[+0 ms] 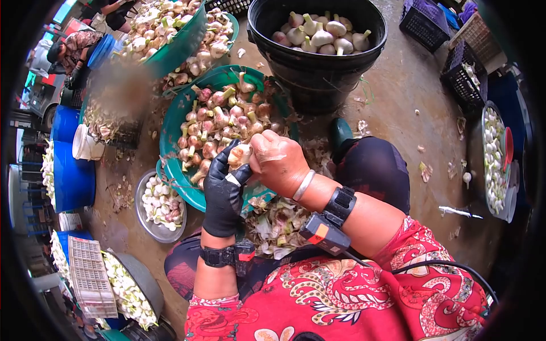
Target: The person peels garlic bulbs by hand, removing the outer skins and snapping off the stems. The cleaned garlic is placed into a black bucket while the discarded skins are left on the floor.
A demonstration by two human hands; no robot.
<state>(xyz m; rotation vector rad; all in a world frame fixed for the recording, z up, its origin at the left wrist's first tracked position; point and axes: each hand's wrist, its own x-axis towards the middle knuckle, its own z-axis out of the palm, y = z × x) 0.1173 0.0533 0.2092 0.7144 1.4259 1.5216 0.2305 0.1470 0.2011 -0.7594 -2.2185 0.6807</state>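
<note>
My left hand [224,190], in a black glove, holds a garlic bulb [239,156] with brownish outer skin. Bare except for a bracelet at the wrist, my right hand [277,158] has its fingers closed against the right side of that bulb; whether a piece of skin is pinched in them is hidden. Both hands are over the near edge of a green basin [170,136] full of unpeeled garlic bulbs [219,116] with short stems. Loose peelings [278,224] lie in a heap below my hands, between my legs.
A black bucket [318,68] of cleaned garlic stands ahead. A metal bowl [153,221] of small bulbs sits at the left. Another heaped green basin [187,48] is at the upper left. Black crates [424,25] and a tub [488,170] line the right. A co-worker [77,51] is far left.
</note>
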